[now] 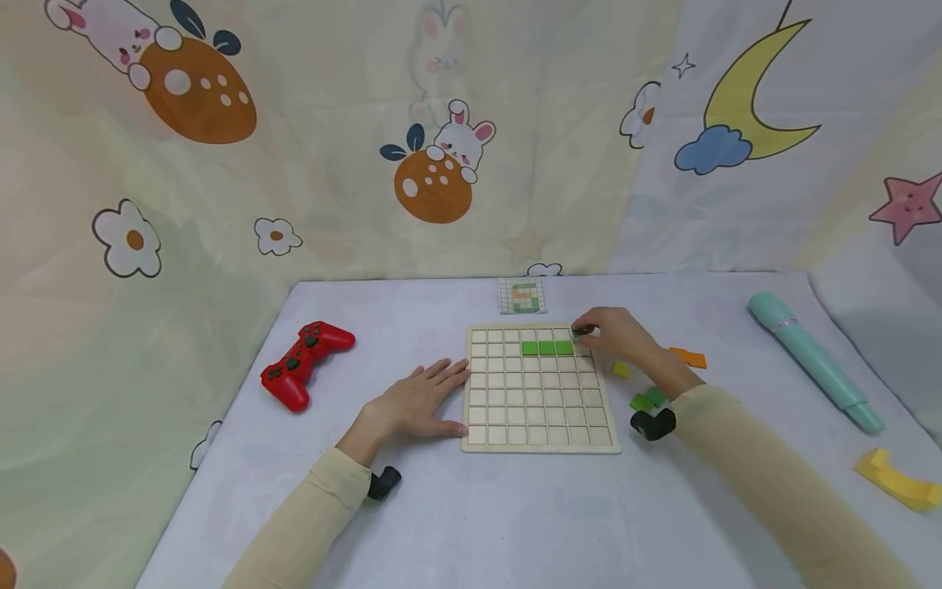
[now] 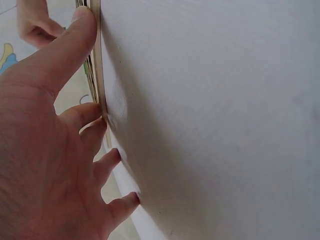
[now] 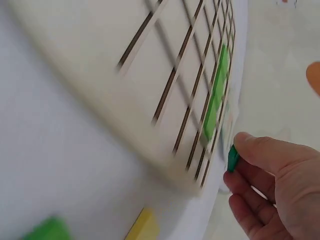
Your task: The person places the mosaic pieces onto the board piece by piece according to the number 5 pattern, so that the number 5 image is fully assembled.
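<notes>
Wooden grid board (image 1: 533, 417) on a white tabletop (image 1: 515, 523). The left hand (image 1: 419, 405), fingers spread and extended, touches the board's left edge. The right hand (image 1: 621, 335) pinches a dark green tile (image 3: 233, 159) between thumb and fingers near the board's far right corner. Three light green tiles (image 1: 547, 348) occupy the board's second row from the far edge; loose green tiles (image 1: 642, 403) lie to its right, a pattern card (image 1: 523, 296) beyond it.

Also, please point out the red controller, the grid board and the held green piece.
Red controller (image 1: 298, 357): head view, middle of body.
Grid board (image 1: 534, 398): head view, bare square near middle.
Held green piece (image 3: 233, 159): right wrist view, visible side.
</notes>
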Demonstrator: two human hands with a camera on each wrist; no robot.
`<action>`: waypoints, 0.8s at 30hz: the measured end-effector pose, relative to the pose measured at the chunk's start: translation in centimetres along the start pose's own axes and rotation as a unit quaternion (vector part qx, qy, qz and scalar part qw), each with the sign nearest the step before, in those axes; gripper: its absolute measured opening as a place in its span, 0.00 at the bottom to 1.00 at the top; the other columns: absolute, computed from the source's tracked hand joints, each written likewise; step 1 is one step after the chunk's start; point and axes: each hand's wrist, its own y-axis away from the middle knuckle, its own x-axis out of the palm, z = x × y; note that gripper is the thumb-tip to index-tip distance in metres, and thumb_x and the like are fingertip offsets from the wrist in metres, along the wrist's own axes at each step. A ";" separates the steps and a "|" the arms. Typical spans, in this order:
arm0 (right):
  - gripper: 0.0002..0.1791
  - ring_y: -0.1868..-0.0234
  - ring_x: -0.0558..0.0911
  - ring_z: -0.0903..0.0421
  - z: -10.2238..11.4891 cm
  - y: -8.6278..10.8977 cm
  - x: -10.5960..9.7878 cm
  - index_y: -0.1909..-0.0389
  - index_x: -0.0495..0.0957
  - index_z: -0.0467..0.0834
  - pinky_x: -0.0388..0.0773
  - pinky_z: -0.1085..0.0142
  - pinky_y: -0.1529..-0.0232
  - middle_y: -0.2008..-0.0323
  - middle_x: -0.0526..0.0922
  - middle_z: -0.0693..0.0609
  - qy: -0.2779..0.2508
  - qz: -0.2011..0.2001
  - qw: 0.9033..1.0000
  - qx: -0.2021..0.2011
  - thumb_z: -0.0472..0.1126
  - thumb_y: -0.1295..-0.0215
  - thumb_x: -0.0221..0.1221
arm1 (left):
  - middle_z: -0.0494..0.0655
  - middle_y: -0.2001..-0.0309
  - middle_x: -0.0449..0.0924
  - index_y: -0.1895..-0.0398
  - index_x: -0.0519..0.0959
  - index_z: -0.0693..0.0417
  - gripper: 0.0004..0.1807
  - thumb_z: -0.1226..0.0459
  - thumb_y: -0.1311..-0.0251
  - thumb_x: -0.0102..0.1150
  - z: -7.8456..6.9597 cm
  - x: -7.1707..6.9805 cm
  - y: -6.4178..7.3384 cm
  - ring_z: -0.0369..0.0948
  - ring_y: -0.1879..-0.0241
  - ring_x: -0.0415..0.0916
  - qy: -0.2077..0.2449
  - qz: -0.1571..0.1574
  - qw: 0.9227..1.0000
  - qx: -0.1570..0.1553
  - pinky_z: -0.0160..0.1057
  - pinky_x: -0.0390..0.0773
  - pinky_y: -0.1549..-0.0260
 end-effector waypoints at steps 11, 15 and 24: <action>0.12 0.60 0.83 0.51 6.2 -2.5 2.7 0.57 0.84 0.38 0.81 0.58 0.56 0.61 0.86 0.45 0.014 0.010 0.998 -0.055 0.39 0.38 0.63 | 0.36 0.21 0.40 0.22 0.46 0.41 0.53 0.31 0.45 0.51 0.2 0.3 -0.1 0.44 0.22 0.40 -0.003 0.002 1.000 -0.004 0.54 0.53 0.27; 0.11 0.58 0.81 0.51 8.0 -3.0 3.7 0.57 0.84 0.39 0.81 0.58 0.55 0.60 0.84 0.45 0.039 0.021 0.998 -0.047 0.40 0.36 0.61 | 0.35 0.21 0.40 0.22 0.46 0.41 0.53 0.30 0.45 0.50 0.3 0.3 -0.2 0.44 0.22 0.40 -0.007 0.001 1.000 -0.002 0.54 0.53 0.27; 0.09 0.66 0.78 0.53 10.2 -3.6 5.4 0.63 0.84 0.39 0.78 0.61 0.64 0.62 0.81 0.46 0.060 0.013 0.998 0.013 0.40 0.34 0.58 | 0.37 0.21 0.41 0.22 0.47 0.42 0.52 0.30 0.45 0.50 0.3 0.3 -0.1 0.45 0.22 0.41 -0.008 -0.004 1.000 0.004 0.55 0.54 0.27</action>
